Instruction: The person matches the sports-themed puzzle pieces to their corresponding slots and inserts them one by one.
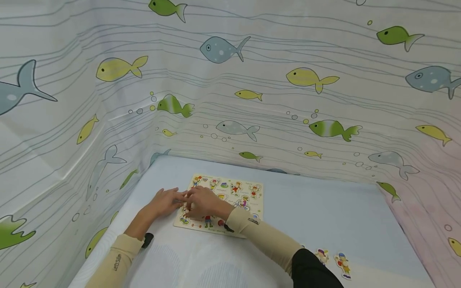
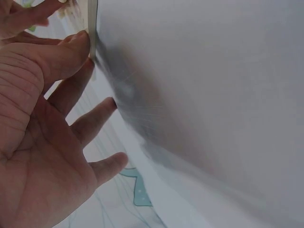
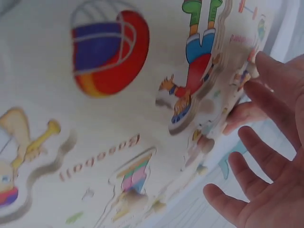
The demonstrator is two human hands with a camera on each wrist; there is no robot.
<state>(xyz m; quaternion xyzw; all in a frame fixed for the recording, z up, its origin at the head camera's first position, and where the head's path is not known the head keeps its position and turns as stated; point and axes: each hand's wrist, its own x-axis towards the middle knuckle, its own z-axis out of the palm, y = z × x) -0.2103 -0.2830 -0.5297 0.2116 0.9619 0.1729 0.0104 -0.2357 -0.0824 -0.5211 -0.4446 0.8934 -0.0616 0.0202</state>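
A pale wooden peg-style puzzle board (image 1: 248,224) printed with cartoon sports figures lies on the table. At its left side is my left hand (image 1: 165,203); in the left wrist view the thumb (image 2: 71,52) and index fingertip rest at the board's edge (image 2: 93,23), the other fingers spread straight. My right hand (image 1: 205,202) reaches over the board's left part. In the right wrist view its thumb and index finger pinch a small figure-shaped puzzle piece (image 3: 245,75) close at the board's surface, other fingers extended. The right hand covers some of the board in the head view.
Loose figure-shaped pieces (image 1: 343,265) lie on the table at the front right, partly behind the right sleeve. Fish-printed cloth walls (image 1: 273,108) enclose the pale-covered table (image 1: 324,208) at the back and both sides.
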